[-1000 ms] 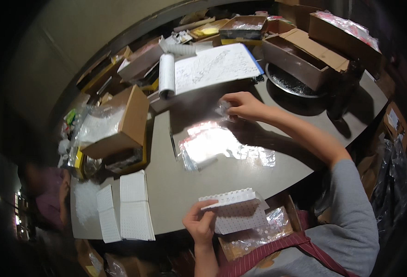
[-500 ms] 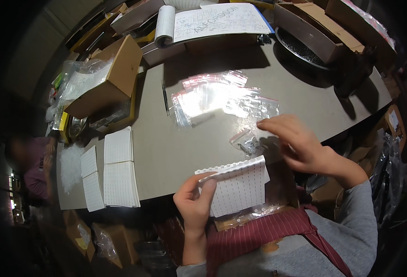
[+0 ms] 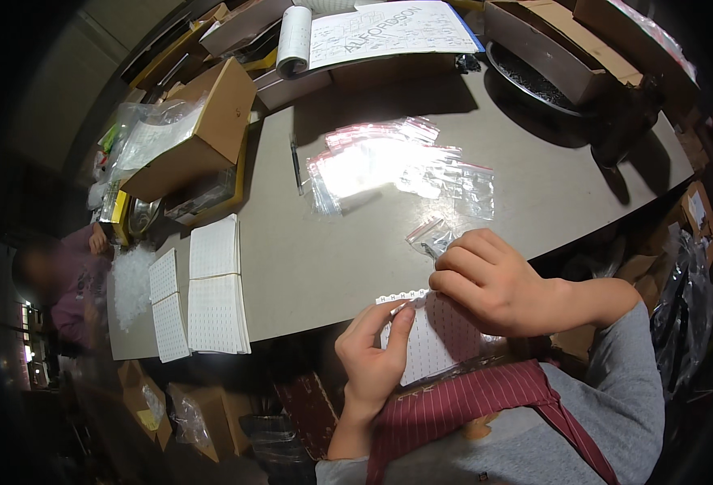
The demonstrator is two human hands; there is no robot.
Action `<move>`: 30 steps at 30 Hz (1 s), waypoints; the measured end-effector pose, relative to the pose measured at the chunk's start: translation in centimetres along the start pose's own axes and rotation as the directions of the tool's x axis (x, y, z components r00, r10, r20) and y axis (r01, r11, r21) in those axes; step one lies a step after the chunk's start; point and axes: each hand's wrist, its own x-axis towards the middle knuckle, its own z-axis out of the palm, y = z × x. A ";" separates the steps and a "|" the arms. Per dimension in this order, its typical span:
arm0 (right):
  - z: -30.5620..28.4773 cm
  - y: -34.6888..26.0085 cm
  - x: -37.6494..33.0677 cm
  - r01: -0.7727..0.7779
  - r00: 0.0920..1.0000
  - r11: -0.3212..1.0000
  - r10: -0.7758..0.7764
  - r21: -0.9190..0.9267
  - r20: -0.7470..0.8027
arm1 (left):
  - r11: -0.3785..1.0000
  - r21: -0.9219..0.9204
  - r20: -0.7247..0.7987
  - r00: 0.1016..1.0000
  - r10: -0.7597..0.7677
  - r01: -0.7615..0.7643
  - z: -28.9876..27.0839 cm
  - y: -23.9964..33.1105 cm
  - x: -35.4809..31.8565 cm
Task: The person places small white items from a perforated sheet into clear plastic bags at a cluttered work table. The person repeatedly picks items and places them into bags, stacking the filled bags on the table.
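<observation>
A white sheet of small perforated stickers point(image 3: 431, 349) is in my left hand point(image 3: 372, 360), gripped between thumb and fingers at its upper left, where the top edge curls over. At the upper right edge of that sheet, my right hand point(image 3: 498, 283) is closed in a pinch. Its fingers hide whether a single sticker is between them. Just beyond the right fingertips lies a small clear zip bag point(image 3: 427, 234) with dark small parts inside, partly covered by the hand. Farther off, flat clear zip bags point(image 3: 476, 190) with red-edged tops spread out under bright glare.
Two banded stacks of sticker sheets point(image 3: 215, 283) lie at the left, beside a heap of small clear pieces point(image 3: 133, 287). A cardboard box point(image 3: 203, 145), a pen point(image 3: 296, 166), a notepad point(image 3: 389, 36) and a black round tray point(image 3: 534, 89) stand farther back. Another person point(image 3: 73, 275) sits at far left.
My right hand has come down and left from above the table onto the sheet's top edge and closed. The left hand and sheet have shifted slightly right in view.
</observation>
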 end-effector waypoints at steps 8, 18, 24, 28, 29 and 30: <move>0.1 1.7 -0.8 0.136 0.991 0.986 -0.135 0.101 -0.010 | 0.999 -0.033 0.020 1.000 -0.001 0.001 0.3 -1.3 0.2; -2.4 8.2 2.7 -0.562 0.755 0.734 0.267 0.382 0.599 | 0.949 0.058 0.130 0.944 0.302 -0.311 0.0 -0.6 0.7; -1.3 8.1 2.2 -0.326 0.828 0.937 0.217 0.129 0.517 | 0.951 0.053 0.118 0.947 0.298 -0.306 -0.1 -0.7 0.7; -1.2 7.8 2.0 -0.392 0.797 0.920 0.332 0.013 0.505 | 0.942 0.041 0.094 0.940 0.329 -0.333 0.1 -0.8 0.7; -1.5 7.7 2.2 -0.394 0.789 0.919 0.345 -0.011 0.508 | 0.944 0.043 0.098 0.941 0.323 -0.328 0.1 -0.8 0.7; -1.8 7.6 2.5 -0.396 0.782 0.918 0.357 -0.035 0.510 | 0.945 0.045 0.101 0.943 0.317 -0.323 0.0 -0.8 0.6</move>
